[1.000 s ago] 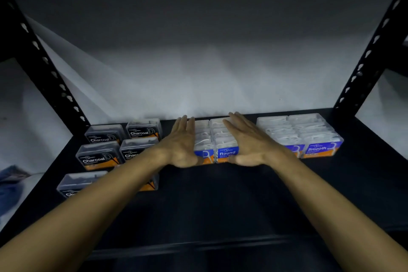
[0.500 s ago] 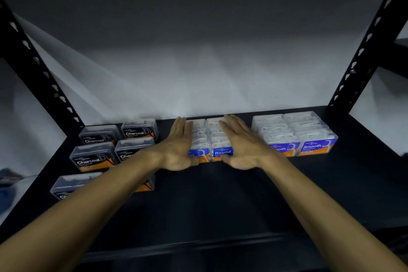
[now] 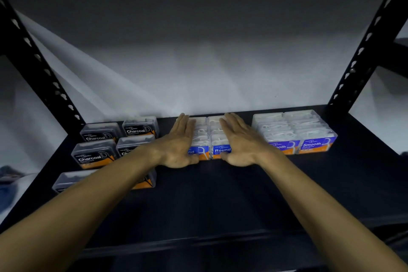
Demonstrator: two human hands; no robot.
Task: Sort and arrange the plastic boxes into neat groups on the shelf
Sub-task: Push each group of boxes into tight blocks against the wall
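A black shelf (image 3: 220, 194) on slotted uprights fronts a pale wall (image 3: 198, 51). At 12 o'clock, the left hand (image 3: 178, 146) and right hand (image 3: 240, 143) press flat, fingers straight, against the Round boxes (image 3: 210, 139); Charcoal boxes (image 3: 114, 146) at 10, Smooth boxes (image 3: 295, 131) at 2.

Bare shelf (image 3: 220, 201) front – Charcoal boxes (image 3: 95, 157) left, Smooth boxes (image 3: 309, 132) right

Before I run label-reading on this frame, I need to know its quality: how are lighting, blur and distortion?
Head view: dim overall, the white wall brightest; wide-angle bowing splays the shelf uprights; the Round boxes and Smooth boxes read clearly; the nearest Charcoal box is shadowed, its label hidden by the forearm; the bottom edge is soft.
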